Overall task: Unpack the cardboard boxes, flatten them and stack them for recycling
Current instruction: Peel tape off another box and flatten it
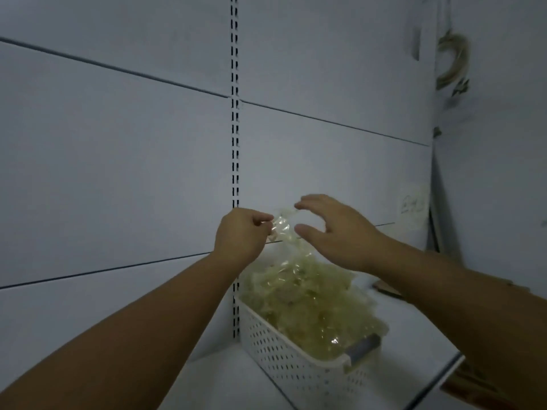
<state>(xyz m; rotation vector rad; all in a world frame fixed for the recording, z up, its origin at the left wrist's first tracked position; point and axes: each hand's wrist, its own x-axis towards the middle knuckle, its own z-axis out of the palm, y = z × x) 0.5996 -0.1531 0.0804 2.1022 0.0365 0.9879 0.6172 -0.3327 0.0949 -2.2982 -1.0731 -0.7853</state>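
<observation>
**Unpacking stage only: no flattened box in view**

Cardboard: you have just two brown slivers in frame. One cardboard scrap (387,289) lies on the shelf (414,335) behind your right forearm. A second cardboard edge (473,389) sits at the bottom right, below the shelf lip. I can't tell if either is a whole box, or open or flat. No stack is visible.

The current step looks like putting away unpacked goods. A clear bag (299,291) of pale yellow-green contents sits in the white perforated basket (284,359) on the shelf, with its neck pulled up. Your left hand (239,235) pinches the neck's top edge. Your right hand (334,232) is released, fingers spread and arched just beside the neck, grasping nothing. Whether it touches the film isn't resolvable.

My read: flattening and stacking are all left to do.

Hard to make out: the light is dim, the bag contents are unidentifiable, and the scribble on the right panel is illegible. The cord loop (455,57) at upper right is blurred.
</observation>
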